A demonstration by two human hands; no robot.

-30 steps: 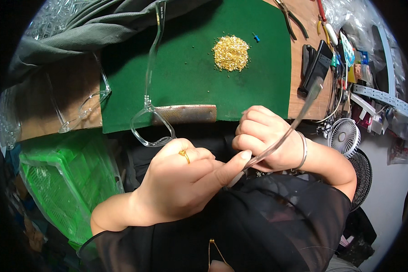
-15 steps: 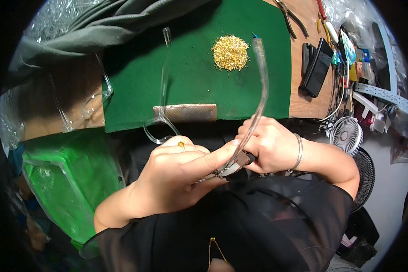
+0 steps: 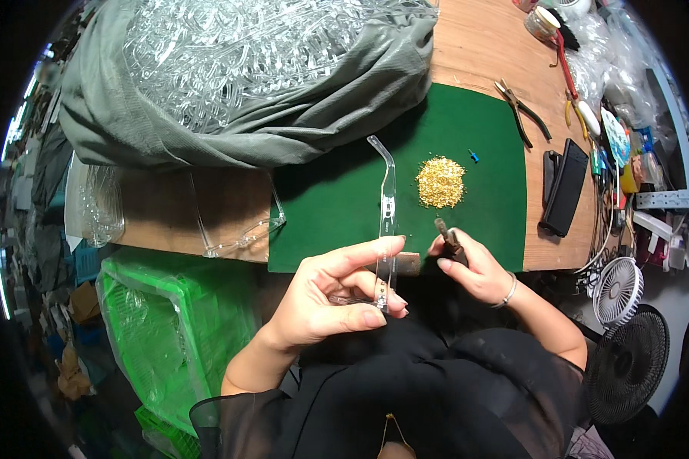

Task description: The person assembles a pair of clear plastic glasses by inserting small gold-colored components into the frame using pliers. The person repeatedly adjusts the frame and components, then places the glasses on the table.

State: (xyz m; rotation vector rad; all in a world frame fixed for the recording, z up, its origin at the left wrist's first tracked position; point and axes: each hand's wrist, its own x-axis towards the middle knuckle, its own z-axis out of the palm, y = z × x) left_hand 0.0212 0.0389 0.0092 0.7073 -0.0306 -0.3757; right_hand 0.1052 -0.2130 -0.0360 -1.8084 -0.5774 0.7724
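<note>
My left hand pinches a clear plastic eyeglass frame near its hinge end, thumb below and fingers above. One temple arm stands up from the grip, its curved tip over the green mat; the rest of the frame is partly hidden by my fingers. My right hand is closed round a dark hand tool with a blunt metal head, perhaps pliers, held apart from the frame at the mat's front edge. Beyond it lies a pile of small gold-coloured pieces, with a small blue piece nearby.
A grey cloth sack full of clear frames covers the back left of the table. More clear frame parts lie at the left. Pliers and a black phone-like device are at the right. Below stand a green crate and fans.
My hands have drawn apart: the tool in my right hand has come away from the frame. The frame has turned in my left hand. The view has shifted, showing more of the sack.
</note>
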